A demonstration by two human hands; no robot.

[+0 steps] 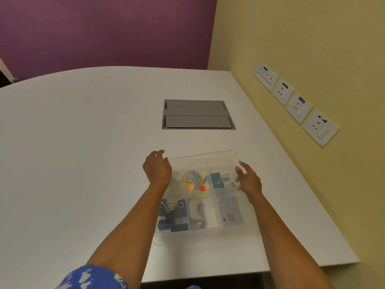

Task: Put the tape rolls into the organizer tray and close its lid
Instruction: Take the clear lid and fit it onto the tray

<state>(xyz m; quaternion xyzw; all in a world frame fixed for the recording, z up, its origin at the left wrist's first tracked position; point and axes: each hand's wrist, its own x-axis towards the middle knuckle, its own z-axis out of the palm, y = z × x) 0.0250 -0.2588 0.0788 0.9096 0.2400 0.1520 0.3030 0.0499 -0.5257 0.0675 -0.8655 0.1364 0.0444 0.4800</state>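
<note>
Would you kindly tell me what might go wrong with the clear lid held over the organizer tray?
The clear plastic lid, gripped at its edges by the left hand and right hand, looks raised at the far side; it may settle skewed on the clear compartmented organizer tray and not latch. The wire handles of the black binder clips stand up and might hold the lid off.

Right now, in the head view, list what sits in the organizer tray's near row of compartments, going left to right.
Black binder clips → grey stapler-like tool → grey labelled packet.
</note>
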